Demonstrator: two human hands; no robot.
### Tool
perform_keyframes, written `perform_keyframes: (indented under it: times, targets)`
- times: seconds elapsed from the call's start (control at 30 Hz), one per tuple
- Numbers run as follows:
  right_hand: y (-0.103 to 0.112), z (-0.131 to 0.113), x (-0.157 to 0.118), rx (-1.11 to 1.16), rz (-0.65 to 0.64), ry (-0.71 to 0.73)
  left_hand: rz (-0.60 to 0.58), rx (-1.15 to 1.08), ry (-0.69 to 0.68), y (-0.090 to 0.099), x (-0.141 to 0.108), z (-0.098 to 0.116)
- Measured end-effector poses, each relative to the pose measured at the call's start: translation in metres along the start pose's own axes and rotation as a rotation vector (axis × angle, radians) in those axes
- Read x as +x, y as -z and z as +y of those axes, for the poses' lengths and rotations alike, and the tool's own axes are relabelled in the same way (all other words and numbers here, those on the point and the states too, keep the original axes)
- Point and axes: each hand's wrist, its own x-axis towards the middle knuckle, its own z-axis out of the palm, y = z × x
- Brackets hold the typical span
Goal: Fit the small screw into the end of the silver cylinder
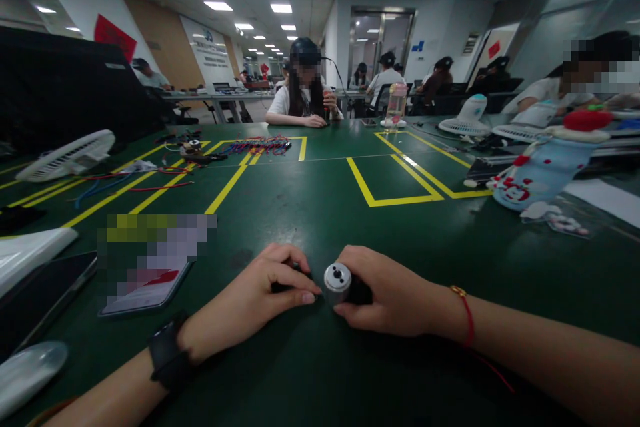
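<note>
My right hand (pixel 383 290) is wrapped round a small silver motor (pixel 337 283). The motor stands upright, and its round end face, with a centre boss and small holes, points up. Just left of it is my left hand (pixel 275 283), with thumb and fingers drawn together in a pinch close to the table. Something small and dark shows at those fingertips, but I cannot make out what it is. A narrow gap separates the left fingertips from the motor. Both hands are low over the green tabletop (pixel 280 213).
To the left lie a phone (pixel 145 280), a white mouse (pixel 33 373), a white fan (pixel 70 153) and loose wires (pixel 160 173). A blue bottle (pixel 545 167) stands at the right. Yellow tape (pixel 405 201) marks the table. Across it sits a person (pixel 303 90).
</note>
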Motion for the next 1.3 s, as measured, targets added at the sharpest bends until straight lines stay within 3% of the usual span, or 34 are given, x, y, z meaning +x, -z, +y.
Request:
perform_keyframes:
  times: [0.13, 0.23, 0.4, 0.57, 0.97, 1.3]
  targets:
    - [0.001, -0.001, 0.000, 0.004, -0.004, 0.003, -0.007, -0.025, 0.006, 0.002, 0.001, -0.001]
    - [0.002, -0.001, 0.000, 0.004, -0.007, 0.002, 0.051, -0.129, 0.068, 0.006, 0.001, 0.000]
    - [0.004, -0.003, 0.000, 0.015, -0.010, -0.015, 0.370, -0.381, 0.325, 0.007, 0.002, -0.004]
    - [0.005, -0.004, 0.000, 0.009, -0.017, -0.026, 0.558, -0.765, 0.362, 0.004, 0.004, -0.013]
    - [0.006, -0.005, 0.000, 0.023, -0.027, -0.033, 0.571, -0.891, 0.375, 0.005, 0.005, -0.012]
    - [0.006, -0.005, 0.000, 0.027, -0.019, -0.029, 0.505, -0.610, 0.344, 0.005, 0.003, -0.015]
